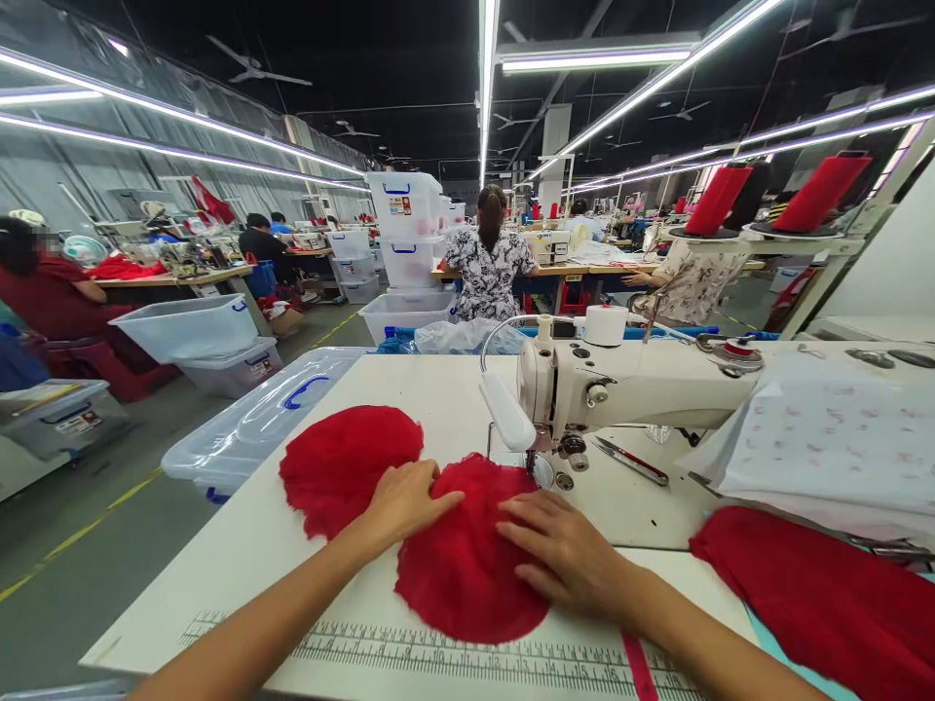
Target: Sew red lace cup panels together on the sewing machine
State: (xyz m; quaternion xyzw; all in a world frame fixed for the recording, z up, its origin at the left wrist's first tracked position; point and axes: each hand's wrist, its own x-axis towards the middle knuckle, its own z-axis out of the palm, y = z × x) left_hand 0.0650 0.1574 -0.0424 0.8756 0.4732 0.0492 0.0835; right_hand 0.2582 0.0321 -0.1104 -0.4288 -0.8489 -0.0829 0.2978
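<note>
The fingers of the left hand [405, 501] are lying flat and spread, grasping nothing, pressing down on the seam where two round pieces of crinkled red fabric are meeting. The fingers of the right hand [566, 550] are likewise lying open and flat, palm down on the nearer round red fabric piece [467, 570], holding it against the white bench [241, 555]. This nearer piece is lying at the front middle of the bench, its far edge reaching to just under the needle of the sewing machine. The second round red fabric piece [343, 467] is lying to the left of it, overlapping or touching it beneath the left hand.

One cream-white industrial sewing machine [620, 389] is standing just behind the hands, with a white thread roll on top. One pair of small red-handled snips [629, 461] is lying on the bench to the right of the needle. A printed ruler strip [438, 657] is running along the bench's front edge. A heap of smooth red cloth [825, 604] is lying at the right, below a stack of pale printed fabric [825, 438]. Two red thread cones [822, 192] are standing on a rack behind. One clear plastic lidded bin with blue handles [255, 424] is sitting left of the bench. A co-worker in a black-and-white patterned top [488, 268] is sitting further back, facing away.
</note>
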